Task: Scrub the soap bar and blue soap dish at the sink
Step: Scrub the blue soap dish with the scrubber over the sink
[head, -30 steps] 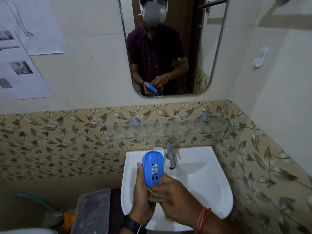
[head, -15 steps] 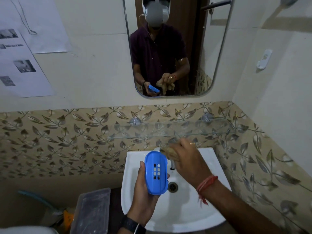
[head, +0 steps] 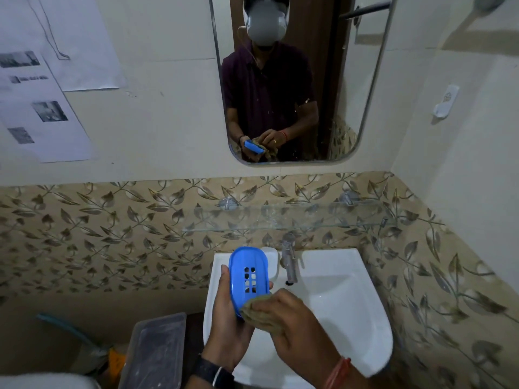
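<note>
We see the left hand [head: 229, 318] curled around the blue soap dish [head: 248, 277], fingers wrapped along its left edge and thumb tip showing on the right edge, holding it tilted up over the left part of the white sink [head: 345, 310]. The dish faces us with its slotted drain holes visible. The right hand [head: 295, 321] is closed around a brownish scrub pad [head: 257, 308], pressing it against the lower end of the dish; the pad touches the blue plastic there. A white soap bar [head: 271, 261] sits on the sink rim just behind the dish, beside the metal tap [head: 290, 262], partly hidden by the dish. A dark watch [head: 213, 373] is on the left wrist, a red thread band [head: 338, 372] on the right wrist. Above the sink there is a glass shelf [head: 280, 217] on the leaf-patterned tile wall [head: 112, 234]. The mirror [head: 297, 80] above reflects the person in a dark shirt holding dish and pad together. Printed paper sheets [head: 47, 108] are stuck on the wall to the left. A clear plastic container [head: 154, 349] stands lower left of the sink, and a white wall hook [head: 446, 103] is on the right wall.
</note>
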`<state>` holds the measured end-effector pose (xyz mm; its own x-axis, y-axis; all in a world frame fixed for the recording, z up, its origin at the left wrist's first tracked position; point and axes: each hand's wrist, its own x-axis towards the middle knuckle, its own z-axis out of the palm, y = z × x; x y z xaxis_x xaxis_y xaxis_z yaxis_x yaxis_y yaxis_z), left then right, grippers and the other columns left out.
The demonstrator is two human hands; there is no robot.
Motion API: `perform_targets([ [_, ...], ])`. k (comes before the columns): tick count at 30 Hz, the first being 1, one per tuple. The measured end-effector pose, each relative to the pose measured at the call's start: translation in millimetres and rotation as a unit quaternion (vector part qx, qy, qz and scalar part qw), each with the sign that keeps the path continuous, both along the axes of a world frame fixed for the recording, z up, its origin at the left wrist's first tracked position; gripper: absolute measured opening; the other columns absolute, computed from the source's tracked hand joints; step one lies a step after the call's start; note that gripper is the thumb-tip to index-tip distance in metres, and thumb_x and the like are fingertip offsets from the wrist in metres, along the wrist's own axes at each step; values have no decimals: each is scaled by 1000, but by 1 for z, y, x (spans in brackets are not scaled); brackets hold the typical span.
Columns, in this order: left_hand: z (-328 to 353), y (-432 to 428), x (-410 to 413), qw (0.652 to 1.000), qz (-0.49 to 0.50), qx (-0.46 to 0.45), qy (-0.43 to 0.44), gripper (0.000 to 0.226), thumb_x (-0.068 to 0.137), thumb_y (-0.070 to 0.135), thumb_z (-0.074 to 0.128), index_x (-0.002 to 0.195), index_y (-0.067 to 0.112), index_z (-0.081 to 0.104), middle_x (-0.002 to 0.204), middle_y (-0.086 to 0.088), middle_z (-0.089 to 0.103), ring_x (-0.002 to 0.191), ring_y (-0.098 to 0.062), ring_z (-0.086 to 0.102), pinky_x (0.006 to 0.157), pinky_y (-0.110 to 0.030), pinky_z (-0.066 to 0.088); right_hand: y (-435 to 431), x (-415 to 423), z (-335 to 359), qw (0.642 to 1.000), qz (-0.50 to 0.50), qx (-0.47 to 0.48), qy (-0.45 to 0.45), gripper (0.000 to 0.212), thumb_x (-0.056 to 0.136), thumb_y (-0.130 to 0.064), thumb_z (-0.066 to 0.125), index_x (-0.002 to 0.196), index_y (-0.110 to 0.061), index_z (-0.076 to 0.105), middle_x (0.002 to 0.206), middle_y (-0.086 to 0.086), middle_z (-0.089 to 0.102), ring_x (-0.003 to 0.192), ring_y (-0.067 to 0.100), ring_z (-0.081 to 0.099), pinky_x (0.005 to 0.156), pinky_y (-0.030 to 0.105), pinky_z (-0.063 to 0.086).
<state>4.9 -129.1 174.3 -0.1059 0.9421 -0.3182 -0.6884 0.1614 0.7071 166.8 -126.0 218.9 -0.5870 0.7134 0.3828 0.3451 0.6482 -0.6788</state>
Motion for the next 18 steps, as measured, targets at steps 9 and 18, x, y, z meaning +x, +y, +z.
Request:
perform_targets([
  [9, 13, 2, 17, 995, -55, 32, -77, 62, 91, 55, 59, 134, 10, 65, 135, -20, 66, 119, -35, 67, 100, -52, 54, 53, -31, 53, 989, -141, 44, 26, 32, 77, 3, 60, 104, -9, 71, 102, 6, 64, 93, 18, 62, 88, 31, 54],
  [18, -1, -6, 6, 996, -19, -21, -87, 77, 86, 65, 55, 122, -1, 71, 103, -27, 74, 87, -37, 75, 69, -44, 64, 9, -1, 15, 980, 92, 78, -159, 34, 89, -11, 47, 116, -23, 64, 97, 5, 51, 88, 25, 51, 76, 36, 48],
])
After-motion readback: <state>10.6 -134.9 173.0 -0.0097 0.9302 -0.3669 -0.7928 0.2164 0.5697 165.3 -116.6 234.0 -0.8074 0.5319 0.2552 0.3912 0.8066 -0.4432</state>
